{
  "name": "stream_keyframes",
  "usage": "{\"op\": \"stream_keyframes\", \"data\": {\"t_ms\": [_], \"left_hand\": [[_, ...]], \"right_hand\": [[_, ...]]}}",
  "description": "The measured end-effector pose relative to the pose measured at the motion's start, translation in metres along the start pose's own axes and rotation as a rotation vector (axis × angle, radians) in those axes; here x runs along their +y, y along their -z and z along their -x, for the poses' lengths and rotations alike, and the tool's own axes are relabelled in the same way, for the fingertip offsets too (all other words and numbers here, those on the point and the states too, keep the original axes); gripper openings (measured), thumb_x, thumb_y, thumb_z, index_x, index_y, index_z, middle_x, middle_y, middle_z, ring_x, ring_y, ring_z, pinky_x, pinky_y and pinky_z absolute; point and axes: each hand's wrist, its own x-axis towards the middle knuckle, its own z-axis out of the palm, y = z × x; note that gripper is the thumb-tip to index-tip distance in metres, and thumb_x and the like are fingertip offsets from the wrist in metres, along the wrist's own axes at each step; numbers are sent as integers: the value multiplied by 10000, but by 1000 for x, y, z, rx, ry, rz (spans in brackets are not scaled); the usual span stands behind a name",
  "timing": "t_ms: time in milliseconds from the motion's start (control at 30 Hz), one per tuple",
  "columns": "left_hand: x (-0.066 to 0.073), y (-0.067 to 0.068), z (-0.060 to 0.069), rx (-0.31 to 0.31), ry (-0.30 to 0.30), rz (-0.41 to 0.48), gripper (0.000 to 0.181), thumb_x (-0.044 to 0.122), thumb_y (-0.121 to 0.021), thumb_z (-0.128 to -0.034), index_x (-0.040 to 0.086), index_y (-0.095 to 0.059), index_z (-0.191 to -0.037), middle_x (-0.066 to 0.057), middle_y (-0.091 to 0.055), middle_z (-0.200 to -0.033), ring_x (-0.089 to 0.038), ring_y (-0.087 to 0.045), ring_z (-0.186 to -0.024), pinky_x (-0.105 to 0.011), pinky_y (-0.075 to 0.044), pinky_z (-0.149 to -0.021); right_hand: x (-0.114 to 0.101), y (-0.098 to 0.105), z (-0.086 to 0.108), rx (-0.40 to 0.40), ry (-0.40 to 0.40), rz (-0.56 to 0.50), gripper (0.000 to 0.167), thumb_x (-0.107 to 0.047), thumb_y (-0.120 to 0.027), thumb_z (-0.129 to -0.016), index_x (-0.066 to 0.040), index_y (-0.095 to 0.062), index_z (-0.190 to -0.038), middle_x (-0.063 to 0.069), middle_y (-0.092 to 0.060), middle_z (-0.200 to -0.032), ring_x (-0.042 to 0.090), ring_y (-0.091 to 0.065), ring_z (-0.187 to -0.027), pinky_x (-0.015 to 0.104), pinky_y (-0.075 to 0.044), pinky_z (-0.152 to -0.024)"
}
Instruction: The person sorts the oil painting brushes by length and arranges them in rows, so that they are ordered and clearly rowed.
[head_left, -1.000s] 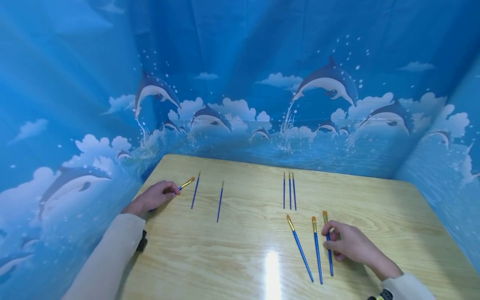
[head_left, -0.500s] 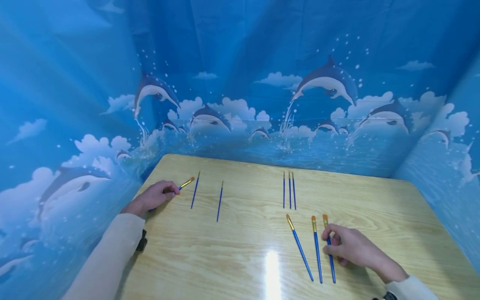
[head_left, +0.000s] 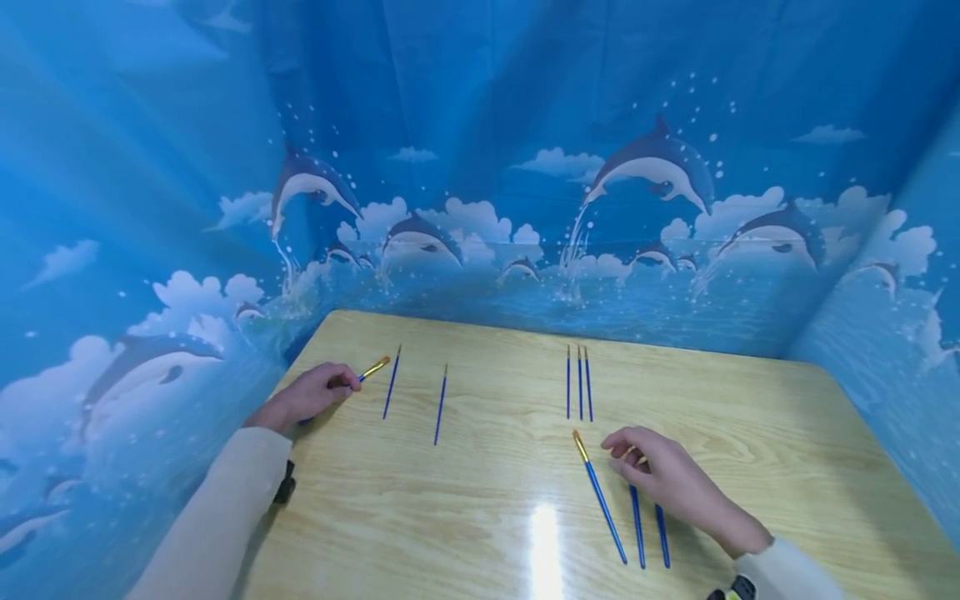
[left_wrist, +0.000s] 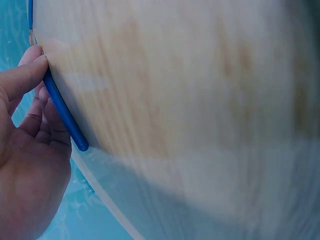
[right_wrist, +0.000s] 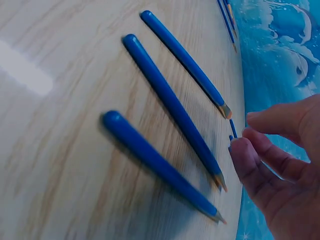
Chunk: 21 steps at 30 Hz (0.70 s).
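Note:
At the table's left edge my left hand (head_left: pixel 318 392) pinches a blue flat brush (head_left: pixel 373 367) by its handle; the left wrist view shows thumb and fingertips on the blue handle (left_wrist: pixel 65 112). My right hand (head_left: pixel 667 475) hovers over two wide blue brushes (head_left: pixel 637 525), hiding their heads in the head view, fingers bent loosely and holding nothing. To its left lies a third wide brush (head_left: pixel 600 500), slanted. In the right wrist view the middle brush (right_wrist: pixel 170 105) and its two neighbours lie apart from the fingers of the right hand (right_wrist: pixel 280 160).
Behind the wide brushes lie three thin brushes (head_left: pixel 580 383) side by side. Two more thin brushes (head_left: pixel 441 404) lie on the left half of the wooden table (head_left: pixel 495 500). A blue dolphin-print curtain (head_left: pixel 480 167) surrounds the table's back and sides.
The right hand has let go of the rightmost wide brush, which had slid slightly toward the near edge, and moved left and a little away. The left hand has stayed put.

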Motion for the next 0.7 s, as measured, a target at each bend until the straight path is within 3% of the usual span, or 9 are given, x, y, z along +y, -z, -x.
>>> {"op": "stream_keyframes", "data": {"t_ms": [200,433,700], "left_hand": [[-2,-1,-1,5,13,1,130,53,-586,-1108,86,-709,-1133,-140,-701,-1174,-329,-614,-1138,-578,-494,-1027],[-2,-2,-2,13,15,10,123,52,-597,-1105,82,-712,-1137,-138,-705,-1174,-326,-618,-1141,-584,-496,-1034],[0,-1,0,5,-5,14,122,55,-596,-1108,75,-711,-1141,-135,-704,-1167,-313,-624,-1132,-578,-506,-1017]], "right_hand": [[-6,-7,-6,-47,46,24,256,-36,-751,-1001,-107,-744,-1247,-22,-720,-1088,58,-663,-919,238,-575,-766],[-15,-19,-11,-51,-37,-4,207,-136,-800,-991,-136,-759,-1194,-17,-684,-1064,83,-599,-846,252,-519,-697],[-20,-30,-15,-45,-66,90,164,-132,-842,-948,-208,-787,-1082,-57,-666,-1014,111,-571,-912,280,-481,-732]]}}
